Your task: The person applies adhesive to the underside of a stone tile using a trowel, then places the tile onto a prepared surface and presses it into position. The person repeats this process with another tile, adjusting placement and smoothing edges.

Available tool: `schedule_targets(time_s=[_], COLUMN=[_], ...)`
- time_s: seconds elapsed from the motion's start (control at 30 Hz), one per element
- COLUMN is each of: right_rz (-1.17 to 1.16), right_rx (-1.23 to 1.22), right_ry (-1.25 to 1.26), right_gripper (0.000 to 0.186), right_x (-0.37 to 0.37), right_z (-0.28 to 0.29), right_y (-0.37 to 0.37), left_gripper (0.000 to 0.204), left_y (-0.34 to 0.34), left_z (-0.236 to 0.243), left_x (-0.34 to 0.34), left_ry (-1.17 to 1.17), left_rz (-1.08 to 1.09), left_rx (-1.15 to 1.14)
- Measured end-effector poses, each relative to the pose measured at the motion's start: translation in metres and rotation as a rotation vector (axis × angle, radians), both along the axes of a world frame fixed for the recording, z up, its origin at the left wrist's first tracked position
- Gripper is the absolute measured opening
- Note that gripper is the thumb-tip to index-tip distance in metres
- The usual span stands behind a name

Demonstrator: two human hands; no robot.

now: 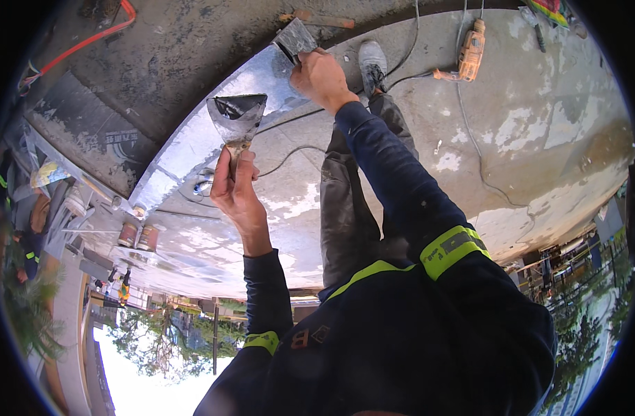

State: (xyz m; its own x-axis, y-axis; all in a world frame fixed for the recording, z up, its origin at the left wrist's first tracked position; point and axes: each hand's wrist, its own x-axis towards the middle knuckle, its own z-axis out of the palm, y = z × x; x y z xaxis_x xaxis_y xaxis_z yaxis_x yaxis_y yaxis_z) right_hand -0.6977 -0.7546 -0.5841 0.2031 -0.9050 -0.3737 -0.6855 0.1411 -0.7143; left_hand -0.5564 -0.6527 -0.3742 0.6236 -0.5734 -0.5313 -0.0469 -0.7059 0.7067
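Note:
My left hand (240, 191) is closed round the handle of a putty knife (235, 125). Its wide metal blade points away from me, with black paste smeared across the far part. Farther out and to the right, my right hand (323, 80) grips a flat grey rectangular piece with a dark underside (296, 40); its exact kind cannot be made out. That piece is at the far end of a shiny silvery strip (186, 149), which runs along the edge of the concrete. From this view, the putty knife's blade appears over the strip; contact between them is unclear.
An orange power drill (472, 52) lies at the upper right, its cable (477, 142) trailing over the concrete (539, 125). My shoe (373, 66) is beside my right hand. Reddish cans (138, 236) stand at the left, near a dark sheet (92, 132). An orange hose (89, 41) curves at the upper left.

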Motion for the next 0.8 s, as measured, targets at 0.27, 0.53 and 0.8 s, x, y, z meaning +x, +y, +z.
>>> schedule_targets(time_s=[0.27,0.53,0.8], right_rz=[-0.070,0.005,-0.078], right_rx=[0.110,0.087,0.154], right_ry=[0.039,0.073,0.063], right_gripper=[0.022,0.023,0.029], right_x=[0.002,0.026,0.004], right_z=[0.036,0.012,0.044], right_y=[0.017,-0.002,0.012], left_gripper=[0.036,0.033,0.038], left_y=[-0.004,-0.006,-0.007], left_z=[0.002,0.004,0.003], left_x=[0.006,0.007,0.008], left_ry=[0.025,-0.013,0.039], left_rz=[0.060,0.026,0.063], left_rx=[-0.010,-0.007,-0.018])
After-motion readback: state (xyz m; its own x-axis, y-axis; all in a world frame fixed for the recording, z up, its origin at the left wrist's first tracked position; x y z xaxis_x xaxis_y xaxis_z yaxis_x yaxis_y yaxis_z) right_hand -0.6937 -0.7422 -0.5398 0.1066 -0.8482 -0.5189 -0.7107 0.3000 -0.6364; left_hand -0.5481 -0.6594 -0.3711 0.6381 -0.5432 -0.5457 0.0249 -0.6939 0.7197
